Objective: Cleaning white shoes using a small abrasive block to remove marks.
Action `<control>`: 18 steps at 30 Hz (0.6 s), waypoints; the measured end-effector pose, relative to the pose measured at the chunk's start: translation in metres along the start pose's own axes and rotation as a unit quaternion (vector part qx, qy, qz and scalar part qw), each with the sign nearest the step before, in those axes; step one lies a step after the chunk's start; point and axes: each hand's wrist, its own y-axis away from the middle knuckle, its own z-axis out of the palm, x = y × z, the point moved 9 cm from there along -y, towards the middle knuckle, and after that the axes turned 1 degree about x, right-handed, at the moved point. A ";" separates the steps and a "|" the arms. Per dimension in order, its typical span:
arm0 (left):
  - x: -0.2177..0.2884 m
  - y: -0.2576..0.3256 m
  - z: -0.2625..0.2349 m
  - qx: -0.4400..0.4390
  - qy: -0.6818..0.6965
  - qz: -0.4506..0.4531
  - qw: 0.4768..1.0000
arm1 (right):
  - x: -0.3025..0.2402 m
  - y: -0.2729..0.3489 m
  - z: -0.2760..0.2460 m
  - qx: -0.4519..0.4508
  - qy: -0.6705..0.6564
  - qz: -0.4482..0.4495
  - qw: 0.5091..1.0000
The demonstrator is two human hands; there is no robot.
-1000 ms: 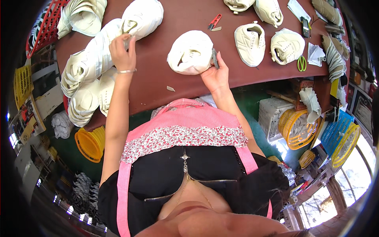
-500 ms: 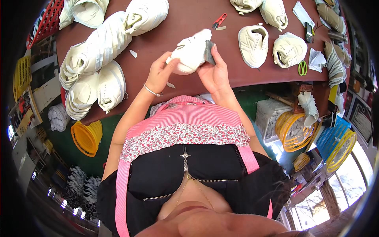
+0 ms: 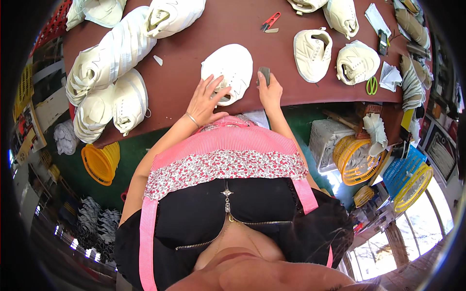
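A white shoe upper (image 3: 228,63) lies on the brown tabletop, its rounded toe pointing away from me and its lacing eyelets nearer me. My left hand (image 3: 208,99) rests on its near left side with the fingers spread. To the right of the upper, apart from it, my right hand (image 3: 270,89) grips a small dark grey block (image 3: 263,75) between thumb and fingers. What the block is made of I cannot tell. A red-handled thread snipper (image 3: 272,20) lies farther back on the table, beside a small pale scrap.
Stacked cream shoe uppers (image 3: 119,53) fill the table's left side. Single uppers (image 3: 312,56) stand at the right, near green-handled scissors (image 3: 372,85) and folded papers (image 3: 390,76). Below the table edge are yellow baskets (image 3: 101,162) and a grey-white bin (image 3: 326,138).
The upper has gone from being held tilted in both hands to lying on the table, toe away from me. My right hand has drawn the grey block off it; my left fingers have spread.
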 end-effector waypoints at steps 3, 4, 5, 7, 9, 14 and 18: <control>-0.011 -0.006 0.026 -0.053 -0.027 -0.043 0.997 | -0.060 -0.015 0.019 -0.046 -0.045 -0.066 0.996; -0.013 -0.011 0.030 -0.055 -0.041 -0.061 0.996 | -0.068 -0.026 0.038 -0.070 0.022 -0.094 0.993; -0.014 -0.014 0.035 -0.055 -0.043 -0.060 0.996 | -0.083 -0.032 0.059 -0.083 0.101 -0.163 0.978; -0.032 -0.016 0.060 -0.127 -0.060 -0.136 0.981 | -0.112 -0.028 0.110 -0.132 0.163 -0.292 0.933; -0.033 -0.020 0.067 -0.153 -0.071 -0.167 0.971 | -0.112 -0.026 0.145 -0.143 0.356 -0.364 0.849; -0.037 -0.017 0.068 -0.152 -0.090 -0.188 0.966 | -0.090 -0.065 0.070 -0.004 0.332 -0.328 0.884; -0.034 -0.020 0.063 -0.183 -0.090 -0.198 0.959 | -0.089 -0.047 0.060 -0.010 0.339 -0.289 0.895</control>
